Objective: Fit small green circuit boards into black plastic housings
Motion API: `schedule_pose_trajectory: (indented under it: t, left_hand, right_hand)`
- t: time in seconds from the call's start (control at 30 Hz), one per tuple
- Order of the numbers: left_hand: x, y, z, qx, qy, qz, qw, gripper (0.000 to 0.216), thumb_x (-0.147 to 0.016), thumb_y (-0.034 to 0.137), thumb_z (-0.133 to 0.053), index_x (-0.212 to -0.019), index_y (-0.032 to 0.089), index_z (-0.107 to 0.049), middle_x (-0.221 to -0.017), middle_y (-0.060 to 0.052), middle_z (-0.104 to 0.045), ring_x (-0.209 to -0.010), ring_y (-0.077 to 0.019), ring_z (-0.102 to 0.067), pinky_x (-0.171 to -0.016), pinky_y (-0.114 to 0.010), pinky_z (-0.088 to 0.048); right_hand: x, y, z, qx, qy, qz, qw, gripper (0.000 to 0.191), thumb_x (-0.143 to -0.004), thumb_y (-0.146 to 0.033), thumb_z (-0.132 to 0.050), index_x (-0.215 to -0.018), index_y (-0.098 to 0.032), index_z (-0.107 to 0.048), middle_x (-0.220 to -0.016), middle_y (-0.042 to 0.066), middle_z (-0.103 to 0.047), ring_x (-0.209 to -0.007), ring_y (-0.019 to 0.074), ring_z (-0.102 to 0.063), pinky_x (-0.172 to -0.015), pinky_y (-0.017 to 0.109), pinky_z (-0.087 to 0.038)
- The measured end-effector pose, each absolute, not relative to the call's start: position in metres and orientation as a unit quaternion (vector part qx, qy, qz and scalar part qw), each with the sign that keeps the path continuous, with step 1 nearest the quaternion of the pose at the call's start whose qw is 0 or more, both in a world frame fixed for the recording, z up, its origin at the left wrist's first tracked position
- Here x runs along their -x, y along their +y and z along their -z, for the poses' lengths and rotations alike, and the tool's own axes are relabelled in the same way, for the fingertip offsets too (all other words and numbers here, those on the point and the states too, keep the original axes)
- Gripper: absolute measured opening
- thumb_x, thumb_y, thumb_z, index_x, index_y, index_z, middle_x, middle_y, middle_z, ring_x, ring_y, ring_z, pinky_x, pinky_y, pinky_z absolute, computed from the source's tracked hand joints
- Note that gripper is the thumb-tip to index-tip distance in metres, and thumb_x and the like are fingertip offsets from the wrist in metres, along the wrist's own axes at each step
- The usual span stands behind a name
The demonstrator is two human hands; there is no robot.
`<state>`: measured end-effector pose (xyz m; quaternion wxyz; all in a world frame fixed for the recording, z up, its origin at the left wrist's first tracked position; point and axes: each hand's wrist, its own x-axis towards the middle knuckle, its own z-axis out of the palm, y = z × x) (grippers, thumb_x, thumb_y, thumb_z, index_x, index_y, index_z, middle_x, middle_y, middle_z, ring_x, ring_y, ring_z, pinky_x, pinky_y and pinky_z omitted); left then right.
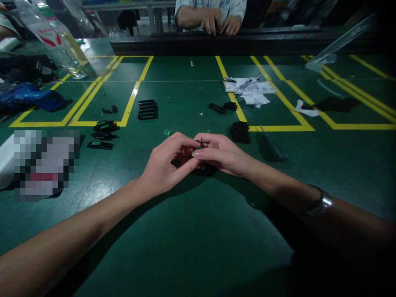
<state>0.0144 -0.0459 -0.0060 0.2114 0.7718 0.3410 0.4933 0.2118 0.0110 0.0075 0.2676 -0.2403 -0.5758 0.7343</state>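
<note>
My left hand (167, 163) and my right hand (221, 154) meet over the middle of the green table (198, 231). Both have their fingers pinched together on a small black part (198, 146) with a bit of green on it, mostly hidden between the fingertips. More dark pieces lie under the hands, half covered. A metal watch (323, 203) is on my right wrist.
Stacks of small black parts lie at centre left (147, 109), right (240, 132) and left (103, 134). Crumpled white paper (250, 90) lies beyond. A plastic bottle (57, 39) stands at the far left. Another person's hands (219, 22) rest on a black rail across the table.
</note>
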Motion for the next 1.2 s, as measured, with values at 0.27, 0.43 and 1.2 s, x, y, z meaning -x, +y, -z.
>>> schedule_pose_trajectory:
  t: [0.27, 0.43, 1.2]
  left_hand:
    - [-0.0155, -0.0471, 0.0021, -0.777, 0.360, -0.490, 0.163, 0.023, -0.093, 0.019, -0.072, -0.114, 0.016, -0.064, -0.096, -0.005, -0.065, -0.080, -0.0124, -0.061, -0.069, -0.026, -0.052]
    - [-0.0158, -0.0477, -0.0001, -0.783, 0.372, -0.479, 0.135, 0.022, -0.094, 0.020, -0.072, -0.114, 0.016, -0.064, -0.095, -0.004, -0.065, -0.079, -0.0121, -0.061, -0.069, -0.026, -0.050]
    - [-0.0134, -0.0422, -0.0021, -0.753, 0.408, -0.482, 0.186, 0.058, -0.084, 0.022, -0.077, -0.138, 0.021, -0.059, -0.120, -0.009, -0.058, -0.105, -0.0200, -0.060, -0.088, -0.034, -0.054]
  right_hand:
    - [-0.2118, 0.0115, -0.0088, 0.264, -0.589, -0.718, 0.263, 0.023, -0.086, -0.033, -0.082, -0.087, -0.015, -0.068, -0.072, 0.000, -0.067, -0.063, 0.0104, -0.062, -0.057, 0.020, -0.048]
    - [-0.2108, 0.0121, -0.0078, 0.261, -0.585, -0.719, 0.270, 0.021, -0.086, -0.032, -0.083, -0.085, -0.015, -0.070, -0.070, 0.000, -0.069, -0.062, 0.0106, -0.064, -0.055, 0.020, -0.048]
    - [-0.2084, 0.0123, -0.0018, 0.245, -0.529, -0.757, 0.297, 0.020, -0.084, -0.029, -0.087, -0.100, -0.017, -0.082, -0.093, 0.004, -0.079, -0.085, 0.0146, -0.075, -0.084, 0.026, -0.062]
